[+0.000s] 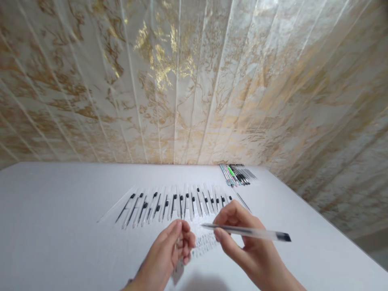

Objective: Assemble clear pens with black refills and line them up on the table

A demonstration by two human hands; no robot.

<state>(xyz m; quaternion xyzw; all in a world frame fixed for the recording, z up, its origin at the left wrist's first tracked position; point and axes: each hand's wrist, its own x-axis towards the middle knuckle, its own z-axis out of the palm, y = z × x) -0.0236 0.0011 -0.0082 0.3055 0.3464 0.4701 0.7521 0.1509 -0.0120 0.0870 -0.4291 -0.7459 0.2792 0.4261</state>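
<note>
right hand (253,252) grasping a clear pen (257,232), left hand (168,246) curled

held between thumb and fingertips above a white table (60,222), the pen points left; whether the left hand grips anything cannot be told. a row of pen parts (182,199) lies beyond.

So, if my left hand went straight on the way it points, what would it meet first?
Probably the row of clear pens just beyond the left hand, though its height is unclear, so it might pass above them.
</note>
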